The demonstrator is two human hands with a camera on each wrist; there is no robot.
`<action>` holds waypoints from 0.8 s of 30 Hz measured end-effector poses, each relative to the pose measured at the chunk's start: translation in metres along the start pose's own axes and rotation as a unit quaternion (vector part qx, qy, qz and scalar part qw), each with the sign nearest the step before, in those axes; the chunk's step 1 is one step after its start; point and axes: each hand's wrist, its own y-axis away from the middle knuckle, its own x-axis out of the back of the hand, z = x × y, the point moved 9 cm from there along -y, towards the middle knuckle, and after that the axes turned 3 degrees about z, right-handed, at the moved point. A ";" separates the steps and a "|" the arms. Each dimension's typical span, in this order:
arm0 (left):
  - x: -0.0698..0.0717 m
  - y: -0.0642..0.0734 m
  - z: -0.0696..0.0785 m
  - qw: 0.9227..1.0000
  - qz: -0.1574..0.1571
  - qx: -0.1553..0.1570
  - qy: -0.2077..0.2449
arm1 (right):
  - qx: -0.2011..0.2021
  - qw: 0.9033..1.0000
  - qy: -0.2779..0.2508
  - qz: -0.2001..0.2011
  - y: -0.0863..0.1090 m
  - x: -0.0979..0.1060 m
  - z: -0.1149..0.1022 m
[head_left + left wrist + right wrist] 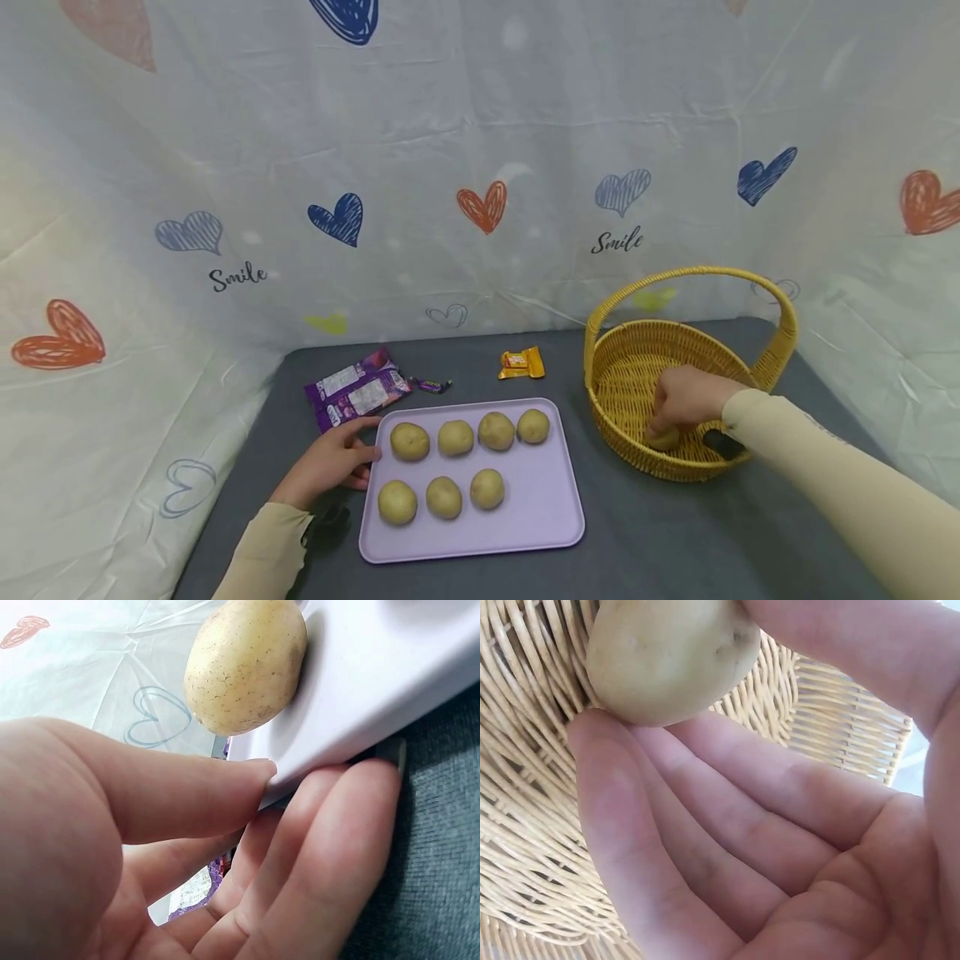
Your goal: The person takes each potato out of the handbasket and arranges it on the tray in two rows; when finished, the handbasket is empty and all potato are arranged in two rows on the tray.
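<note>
My left hand [330, 463] grips the left rim of a pale lilac tray [536, 510], thumb on the rim and fingers tucked against its underside in the left wrist view. Several round, yellowish potatoes [444, 497] sit on the tray in two rows, with three in the nearer row. On the right, my right hand [688, 395] reaches down into a yellow wicker basket [624, 375]. There it holds a potato [667, 664] between thumb and fingertips, close to the woven bottom.
A purple snack bag [358, 390] lies behind the tray at left, beside a small dark wrapped candy [432, 386]. Farther right is an orange packet [522, 363]. The basket's tall handle [693, 272] arches over its opening. A heart-printed cloth [480, 125] hangs behind the grey table.
</note>
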 end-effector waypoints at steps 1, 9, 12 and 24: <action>0.000 0.000 0.000 1.000 0.001 0.001 0.000 | 0.001 1.000 0.001 0.001 0.000 0.000 0.000; 0.000 0.000 -0.002 1.000 0.000 0.001 0.000 | 0.009 1.000 -0.004 -0.001 -0.002 -0.002 0.001; 0.000 0.000 -0.003 1.000 -0.002 0.000 0.003 | 0.008 1.000 -0.003 0.007 -0.002 0.002 -0.001; 0.001 0.001 -0.002 1.000 0.002 0.001 0.002 | 0.053 0.987 0.000 0.152 0.023 0.039 -0.047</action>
